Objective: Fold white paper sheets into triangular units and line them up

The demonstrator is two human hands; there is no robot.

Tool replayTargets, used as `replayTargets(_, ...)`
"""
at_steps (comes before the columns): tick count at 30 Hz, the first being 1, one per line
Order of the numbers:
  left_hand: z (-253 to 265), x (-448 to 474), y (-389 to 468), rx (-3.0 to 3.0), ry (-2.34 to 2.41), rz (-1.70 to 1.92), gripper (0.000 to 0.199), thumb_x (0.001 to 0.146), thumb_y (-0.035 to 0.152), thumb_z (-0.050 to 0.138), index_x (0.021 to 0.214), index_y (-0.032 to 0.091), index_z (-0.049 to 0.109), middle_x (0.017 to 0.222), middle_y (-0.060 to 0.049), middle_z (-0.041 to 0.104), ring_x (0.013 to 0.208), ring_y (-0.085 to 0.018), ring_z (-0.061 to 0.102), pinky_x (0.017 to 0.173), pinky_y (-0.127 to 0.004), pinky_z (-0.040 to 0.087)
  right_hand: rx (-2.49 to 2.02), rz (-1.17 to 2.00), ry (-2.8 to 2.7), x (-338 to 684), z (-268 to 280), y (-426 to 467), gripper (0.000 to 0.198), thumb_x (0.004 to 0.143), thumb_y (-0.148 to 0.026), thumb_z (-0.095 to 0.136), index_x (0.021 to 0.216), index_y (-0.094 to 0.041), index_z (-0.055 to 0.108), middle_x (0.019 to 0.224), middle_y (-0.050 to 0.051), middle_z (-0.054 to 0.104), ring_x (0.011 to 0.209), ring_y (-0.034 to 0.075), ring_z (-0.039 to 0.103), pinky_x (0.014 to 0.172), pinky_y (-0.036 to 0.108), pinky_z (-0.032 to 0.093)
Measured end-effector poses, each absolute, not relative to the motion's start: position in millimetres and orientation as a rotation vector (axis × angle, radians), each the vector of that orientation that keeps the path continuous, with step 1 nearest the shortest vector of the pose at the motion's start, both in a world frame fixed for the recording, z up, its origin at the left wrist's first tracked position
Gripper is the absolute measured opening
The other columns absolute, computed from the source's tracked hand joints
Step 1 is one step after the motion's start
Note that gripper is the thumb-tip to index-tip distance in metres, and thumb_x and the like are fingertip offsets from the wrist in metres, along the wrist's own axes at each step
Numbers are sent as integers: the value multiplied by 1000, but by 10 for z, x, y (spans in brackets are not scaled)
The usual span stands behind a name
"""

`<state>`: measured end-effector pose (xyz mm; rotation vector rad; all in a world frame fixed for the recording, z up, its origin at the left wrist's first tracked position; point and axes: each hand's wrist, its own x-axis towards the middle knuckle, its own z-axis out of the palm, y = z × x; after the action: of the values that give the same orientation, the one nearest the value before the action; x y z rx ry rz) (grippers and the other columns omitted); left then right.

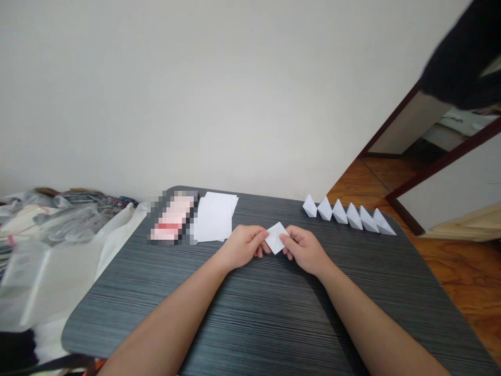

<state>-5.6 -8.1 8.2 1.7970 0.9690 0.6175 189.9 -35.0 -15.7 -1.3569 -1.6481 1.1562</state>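
A small folded white paper square [277, 233], turned like a diamond with crease lines crossing its face, is held just above the middle of the table. My left hand [246, 245] pinches its left corner between thumb and fingers. On the opposite corner, my right hand [303, 247] grips with the thumb on top and the fingers curled beneath. Up and to the right stands a row of several folded white paper shapes [338, 212] with pointed tops. Loose white paper sheets [214, 216] lie stacked to the left of my hands.
The dark wood-grain table [250, 324] has rounded corners and meets a pale wall [235, 94]. A blurred-out pinkish flat item [172, 216] lies at its back left. Clothes and plastic bags [70, 224] are piled beyond the left edge. Wooden flooring [462, 261] shows at the right.
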Motion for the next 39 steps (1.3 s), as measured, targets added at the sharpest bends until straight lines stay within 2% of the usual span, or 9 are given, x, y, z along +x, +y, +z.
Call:
replayTargets(5, 69, -54, -70, 1833, 1016, 686, 26, 86, 35, 45, 89, 16, 62, 69, -1, 65, 51, -9, 55, 53, -20, 41, -1360, 1170, -1614, 1894, -158, -347, 27, 87, -40, 46, 71, -19, 50, 54, -3, 53, 43, 10, 47, 44, 21, 37)
replayTargets(11, 106, -60, -75, 1923, 1045, 684, 34, 89, 35, 40, 70, 16, 62, 53, 1, 59, 50, -10, 54, 59, -22, 42, -1367, 1173, -1632, 1891, -148, -345, 27, 87, -39, 46, 69, -19, 49, 54, -3, 53, 43, 10, 48, 45, 21, 38)
replayTargets(19, 49, -50, -68, 1624, 951, 654, 34, 87, 39, 41, 70, 14, 56, 60, -2, 62, 49, -9, 55, 49, -20, 42, -1332, 1185, -1653, 1880, -137, -353, 24, 88, -35, 46, 70, -19, 48, 57, -3, 54, 46, 10, 49, 46, 21, 38)
replayTargets(39, 51, -45, -98, 1686, 898, 544, 33, 86, 39, 43, 70, 14, 58, 54, 0, 59, 49, -10, 55, 48, -19, 40, -1316, 1134, -1839, 1879, -125, -338, 21, 87, -31, 48, 74, -17, 55, 58, -2, 54, 50, 10, 49, 47, 21, 36)
